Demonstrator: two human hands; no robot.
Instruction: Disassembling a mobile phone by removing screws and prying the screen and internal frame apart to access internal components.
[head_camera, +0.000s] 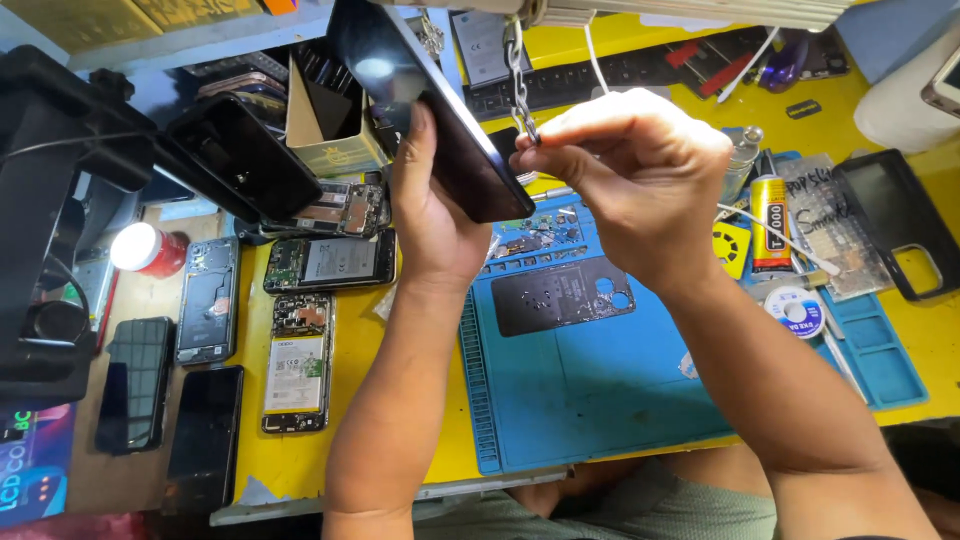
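Note:
My left hand (432, 215) holds a black phone (420, 100) up above the bench, tilted, with its glossy face reflecting a lamp. My right hand (630, 170) is level with it on the right. Its thumb and fingers are pinched together at the phone's lower right edge on a small thin tool whose tip I can barely see. A metal chain (515, 70) hangs from above just in front of that pinch. Below both hands lies a blue work mat (600, 400) with a black phone back plate (560, 295) on it.
Several opened phones (298, 365) and two black-screened ones (135, 385) lie on the yellow bench at left. A cardboard box (320, 130) stands behind. A glue tube (768, 225), a small spool (797, 310) and a black phone case (900, 235) sit at right.

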